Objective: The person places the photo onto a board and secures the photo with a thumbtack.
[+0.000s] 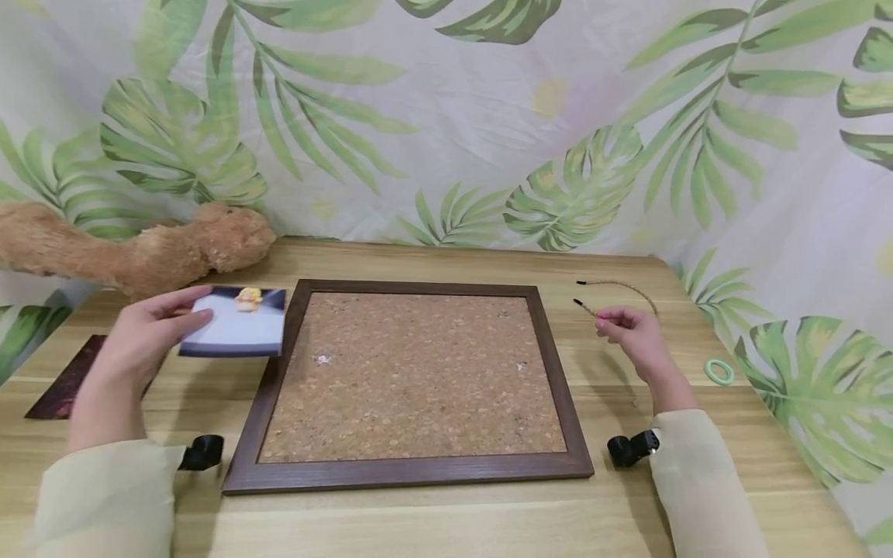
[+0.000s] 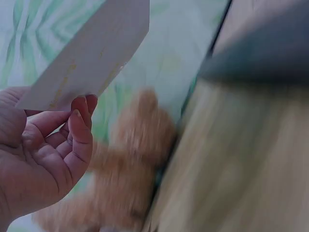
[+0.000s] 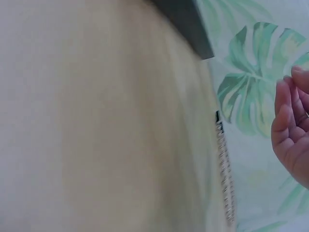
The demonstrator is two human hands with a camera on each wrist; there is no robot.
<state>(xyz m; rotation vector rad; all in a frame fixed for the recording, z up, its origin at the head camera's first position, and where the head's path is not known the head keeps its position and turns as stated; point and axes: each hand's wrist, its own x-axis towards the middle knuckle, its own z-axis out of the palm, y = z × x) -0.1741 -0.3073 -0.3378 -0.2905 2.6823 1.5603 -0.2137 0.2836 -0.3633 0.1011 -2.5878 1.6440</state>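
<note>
My left hand [image 1: 139, 337] holds a photo card [image 1: 240, 329] by its left edge, raised off the table. The card's face has a small yellow-topped figure on blue and white; its pale back [image 2: 91, 58] with faint yellowish marks shows in the left wrist view. A cork board [image 1: 425, 380] in a dark brown frame lies between the hands. To its right, my right hand [image 1: 638, 341] pinches a small pink thing at the fingertips, mostly hidden. Behind that hand, a thin braided cord [image 1: 624, 287] with black tips lies curved on the table.
A light green ring [image 1: 718, 372] lies at the table's right edge. At the left, a dark reddish card [image 1: 66, 380] lies flat, partly behind my left arm. A brown plush toy [image 1: 174, 248] rests at the back left, before a leaf-patterned cloth [image 1: 474, 132].
</note>
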